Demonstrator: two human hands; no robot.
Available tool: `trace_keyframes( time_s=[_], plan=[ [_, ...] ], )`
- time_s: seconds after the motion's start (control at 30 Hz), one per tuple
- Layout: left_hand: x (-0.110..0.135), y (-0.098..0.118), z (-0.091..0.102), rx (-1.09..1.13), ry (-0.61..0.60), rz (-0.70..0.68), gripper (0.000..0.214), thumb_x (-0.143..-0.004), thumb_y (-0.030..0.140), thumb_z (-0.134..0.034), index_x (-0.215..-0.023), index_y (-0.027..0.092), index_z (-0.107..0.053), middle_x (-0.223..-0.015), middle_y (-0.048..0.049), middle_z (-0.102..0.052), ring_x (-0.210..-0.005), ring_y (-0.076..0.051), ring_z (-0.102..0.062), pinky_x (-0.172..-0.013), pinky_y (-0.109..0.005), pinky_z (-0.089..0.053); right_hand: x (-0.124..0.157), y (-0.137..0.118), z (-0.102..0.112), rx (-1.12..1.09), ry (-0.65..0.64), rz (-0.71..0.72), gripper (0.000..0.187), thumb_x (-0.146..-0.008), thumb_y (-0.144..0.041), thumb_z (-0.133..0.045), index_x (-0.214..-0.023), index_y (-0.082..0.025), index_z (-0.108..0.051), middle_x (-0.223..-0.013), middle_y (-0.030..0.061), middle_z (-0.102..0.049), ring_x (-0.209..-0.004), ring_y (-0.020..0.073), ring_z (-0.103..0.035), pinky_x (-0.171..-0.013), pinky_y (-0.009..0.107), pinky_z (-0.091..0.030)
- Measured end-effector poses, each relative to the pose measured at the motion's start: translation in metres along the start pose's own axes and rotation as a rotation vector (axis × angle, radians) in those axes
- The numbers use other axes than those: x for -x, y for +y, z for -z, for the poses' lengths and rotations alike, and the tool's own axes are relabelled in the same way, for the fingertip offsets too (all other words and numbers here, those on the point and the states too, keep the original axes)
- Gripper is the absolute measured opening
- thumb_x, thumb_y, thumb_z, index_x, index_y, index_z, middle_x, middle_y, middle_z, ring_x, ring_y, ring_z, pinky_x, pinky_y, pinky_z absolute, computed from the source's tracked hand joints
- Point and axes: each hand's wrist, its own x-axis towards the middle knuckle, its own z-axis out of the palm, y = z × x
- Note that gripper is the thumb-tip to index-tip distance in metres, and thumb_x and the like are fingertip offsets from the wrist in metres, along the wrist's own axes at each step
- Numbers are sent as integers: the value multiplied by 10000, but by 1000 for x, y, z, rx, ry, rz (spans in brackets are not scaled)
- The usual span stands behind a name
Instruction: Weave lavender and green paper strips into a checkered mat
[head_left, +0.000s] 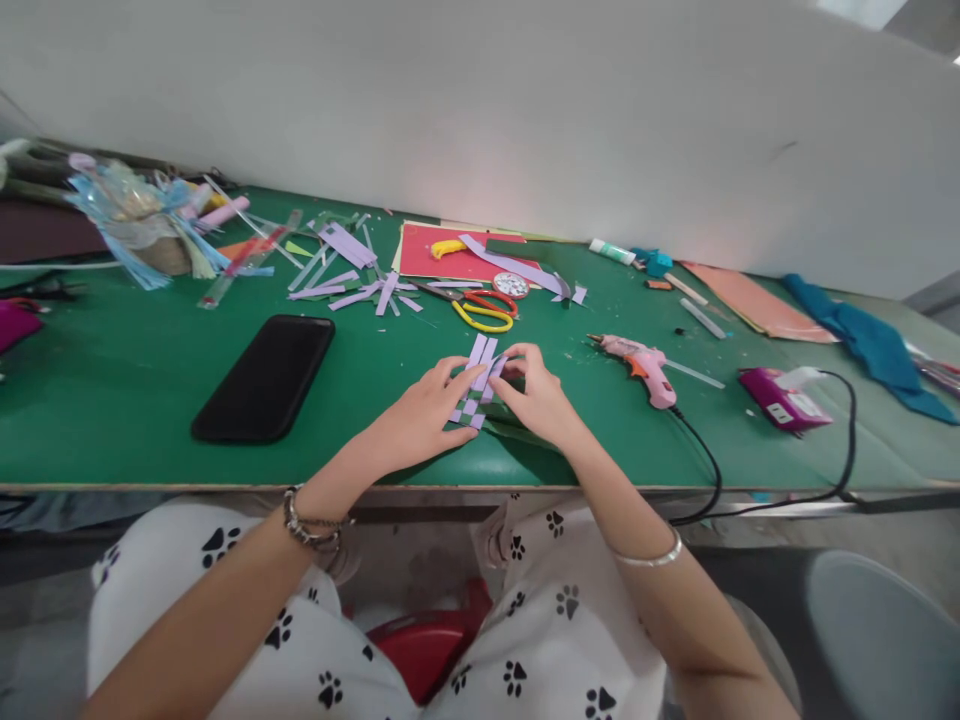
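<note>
Purple and green paper strips woven into a small checkered piece [470,407] lie on the green table between my hands. My left hand [427,408] presses the woven piece from the left, with its thumb low at the near edge and its fingers on the strips. From the right, my right hand [541,395] pinches a purple strip at the upper part of the weave. A dark green strip [517,428] runs out to the right beneath my right hand. The fingertips of both hands partly cover the weave.
Scissors [484,310] with red and yellow handles lie beyond my hands, near loose purple strips [349,245] and red paper [420,252]. A black phone [264,380] is at left. A pink glue gun [641,365] and a magenta power socket [784,400] with its cord are at right.
</note>
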Motion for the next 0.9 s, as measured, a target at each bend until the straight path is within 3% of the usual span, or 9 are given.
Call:
trace_keyframes(
  time_s=[0.2, 0.37, 0.53, 0.67, 0.8, 0.9],
  plan=[
    [6, 2, 3, 85, -26, 27, 655, -800, 270, -530, -1375, 243, -218, -1368, -119, -287, -1191, -273, -432, -970, -413, -399, -25, 5, -10, -74, -11, -68, 288, -675, -245, -525, -918, -235, -370, -705, -51, -596, -769, 179, -595, -777, 403, -423],
    [14, 2, 13, 185, -78, 8, 652, -804, 286, -514, -1375, 260, -200, -1363, -106, -292, -1085, -217, -518, -916, -354, -443, -19, 4, -11, -137, -48, -45, 266, -661, -212, -490, -894, -232, -363, -678, -58, -577, -717, 161, -578, -702, 351, -441],
    [16, -4, 21, 153, -30, 59, 629, -809, 342, -510, -1362, 244, -228, -1275, -109, -407, -1039, -225, -542, -865, -363, -467, -10, -6, -10, -313, -107, 39, 277, -674, -214, -496, -896, -234, -332, -679, -56, -573, -706, 145, -574, -692, 324, -449],
    [15, -4, 24, 53, -33, 110, 626, -803, 334, -522, -1350, 198, -250, -1267, -139, -431, -1079, -264, -523, -845, -393, -474, -22, -10, -14, -351, -210, 122, 244, -690, -192, -483, -871, -235, -325, -694, -51, -558, -714, 135, -578, -688, 303, -460],
    [16, -5, 27, -98, 39, 129, 609, -783, 326, -561, -1311, 154, -311, -1303, -157, -400, -1179, -290, -442, -904, -417, -441, -30, -6, -16, -228, -243, 153, 263, -707, -187, -486, -941, -213, -367, -797, -12, -579, -787, 147, -591, -750, 331, -461],
    [16, -10, 26, -176, 51, 83, 561, -796, 346, -565, -1288, 157, -370, -1345, -147, -388, -1240, -286, -383, -974, -422, -391, -18, -5, -9, 20, -76, 204, 356, -715, -195, -528, -1054, -191, -420, -980, 59, -602, -948, 195, -569, -863, 406, -406]
  ],
)
